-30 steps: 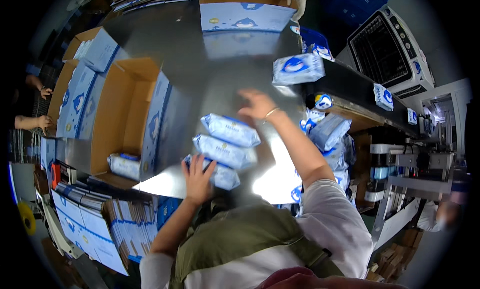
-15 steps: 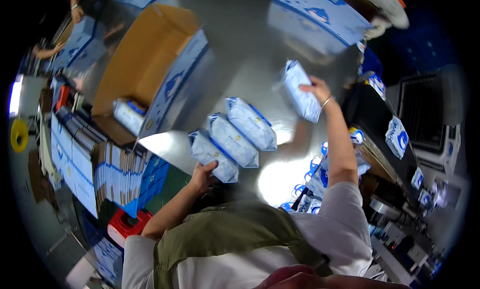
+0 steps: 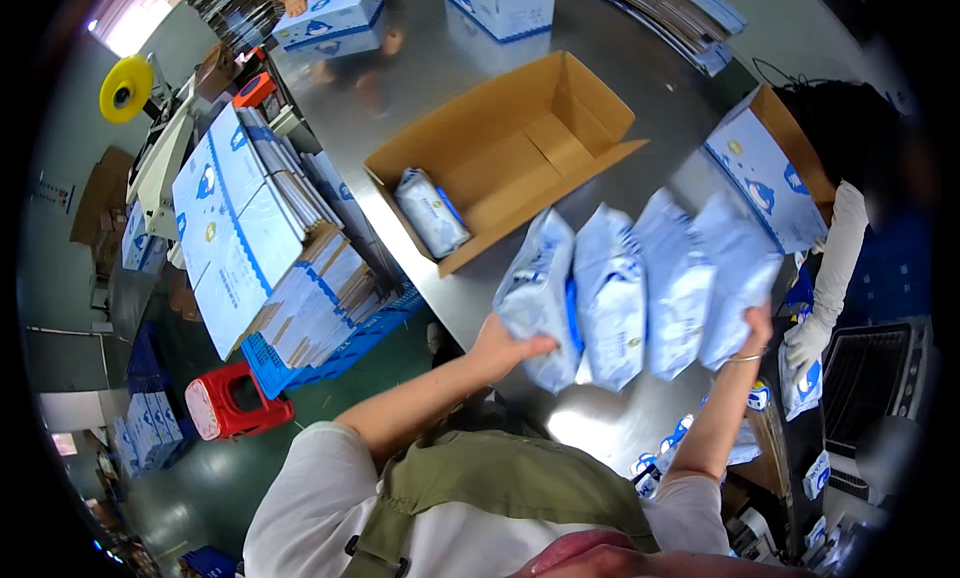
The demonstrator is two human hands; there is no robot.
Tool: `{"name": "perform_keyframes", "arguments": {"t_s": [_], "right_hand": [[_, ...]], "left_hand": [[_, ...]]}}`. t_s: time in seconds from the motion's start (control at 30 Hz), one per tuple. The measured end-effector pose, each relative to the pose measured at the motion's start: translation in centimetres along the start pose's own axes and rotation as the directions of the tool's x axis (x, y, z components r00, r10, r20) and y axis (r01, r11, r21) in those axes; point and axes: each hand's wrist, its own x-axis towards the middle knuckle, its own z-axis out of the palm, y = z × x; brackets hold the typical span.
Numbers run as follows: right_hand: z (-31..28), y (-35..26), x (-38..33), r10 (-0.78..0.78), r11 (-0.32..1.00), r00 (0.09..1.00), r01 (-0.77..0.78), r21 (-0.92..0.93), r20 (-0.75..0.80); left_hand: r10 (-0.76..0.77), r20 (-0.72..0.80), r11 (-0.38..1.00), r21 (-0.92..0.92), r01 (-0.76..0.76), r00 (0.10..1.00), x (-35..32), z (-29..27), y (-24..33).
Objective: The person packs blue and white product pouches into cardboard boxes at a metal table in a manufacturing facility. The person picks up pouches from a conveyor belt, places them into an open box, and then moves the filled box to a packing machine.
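Observation:
Several soft white-and-blue plastic packs stand on edge in a row, pressed between my two hands. My left hand grips the left end pack, with its thumb on the near face. At the other end, my right hand is closed on the right end pack, which is blurred. The row seems lifted off the metal table, though its underside is hidden. Just beyond it lies an open cardboard box with brown inner walls. One similar pack rests in the box's left end.
Flattened cartons are stacked in a blue crate at left, near a red stool. Another person's hands hold a closed box at the far left. A gloved hand touches a pack at right, below another open box.
The pack that my right hand held apart has joined the other packs. My hands now clasp the row from both ends, nearer the open box. The view has turned.

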Motion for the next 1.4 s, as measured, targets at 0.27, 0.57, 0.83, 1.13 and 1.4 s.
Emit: {"name": "perform_keyframes", "arguments": {"t_s": [0.27,0.57,0.83,1.13,1.4], "right_hand": [[16.1,-9.8,10.6,-0.404,0.878,0.914,0.400,-0.264,0.040],[29.3,3.1,24.6,-0.097,0.025,0.951,0.298,-0.954,0.294],[23.3,10.3,30.7,0.191,-0.184,0.914,0.392,-0.901,0.359],[6.9,13.6,-4.0,0.641,0.764,0.713,-0.626,-0.154,0.283],[23.2,20.5,-12.5,0.583,0.812,0.812,-0.581,0.051,-0.032]], "left_hand": [[0.618,-0.179,0.774,-0.027,-0.632,0.765,6.9,-6.4,13.2],[0.222,0.113,0.166,0.974,-0.152,0.968,6.9,-8.9,10.8],[0.025,0.164,-0.055,0.985,-0.163,0.986,5.6,-11.5,5.9],[-0.058,0.321,-0.315,0.893,-0.323,0.945,2.6,-26.0,12.7],[0.654,-0.255,-0.069,0.917,0.392,0.712,-11.6,-33.7,17.7]]}}
